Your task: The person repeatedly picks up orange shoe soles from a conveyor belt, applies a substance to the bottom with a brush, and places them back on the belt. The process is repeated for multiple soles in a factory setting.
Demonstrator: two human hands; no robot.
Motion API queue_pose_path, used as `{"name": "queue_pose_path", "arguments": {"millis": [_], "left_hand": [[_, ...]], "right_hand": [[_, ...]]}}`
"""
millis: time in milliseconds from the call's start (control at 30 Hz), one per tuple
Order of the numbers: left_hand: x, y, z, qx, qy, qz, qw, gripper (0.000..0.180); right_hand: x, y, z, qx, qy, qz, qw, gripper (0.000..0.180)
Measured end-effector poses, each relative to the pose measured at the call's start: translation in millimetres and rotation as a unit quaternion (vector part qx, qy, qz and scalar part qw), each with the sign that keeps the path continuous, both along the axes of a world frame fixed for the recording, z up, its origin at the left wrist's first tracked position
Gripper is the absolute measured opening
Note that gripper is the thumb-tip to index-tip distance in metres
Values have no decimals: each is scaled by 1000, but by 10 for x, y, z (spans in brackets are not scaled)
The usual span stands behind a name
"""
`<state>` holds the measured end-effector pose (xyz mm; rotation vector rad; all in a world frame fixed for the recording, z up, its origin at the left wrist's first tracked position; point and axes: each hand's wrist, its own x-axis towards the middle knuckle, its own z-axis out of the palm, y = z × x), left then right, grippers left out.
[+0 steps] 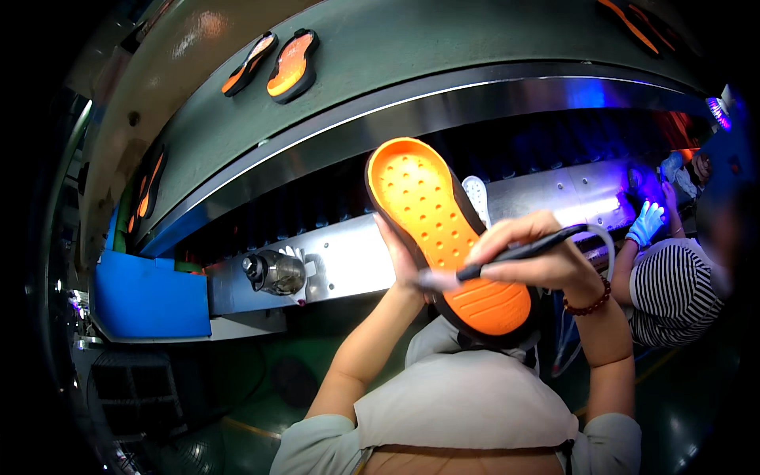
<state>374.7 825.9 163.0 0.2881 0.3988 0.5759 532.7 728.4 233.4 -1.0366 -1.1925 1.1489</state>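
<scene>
An orange shoe sole (419,202) with a black rim and rows of small dimples is held up before me, tilted, its inside facing me. My left hand (398,252) grips it by the left edge, most of the fingers hidden behind it. In my right hand (546,253) is a brush (518,255) with a black handle, held like a pen over the lower part of the sole. Its pale bristle end is smeared by motion, beside my left hand; whether it touches the sole I cannot tell. A thin clear hose runs from the handle's rear.
Beyond, a green conveyor belt (443,39) carries soles (293,65). A metal shelf (348,257) below it holds a silver container (277,271) and a white perforated piece (476,198). A blue box (146,297) stands left; at right works a person in stripes (681,289) with a gloved hand (647,223).
</scene>
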Motion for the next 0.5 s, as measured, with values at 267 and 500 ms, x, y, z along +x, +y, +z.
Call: {"name": "queue_pose_path", "arguments": {"millis": [267,500], "left_hand": [[5,68,31,91,45,66,993,80],[33,209,50,150,43,62,986,87]], "right_hand": [[-85,-87,-1,35,-36,2,999,14],[-81,-154,-7,28,-62,-46,997,14]]}}
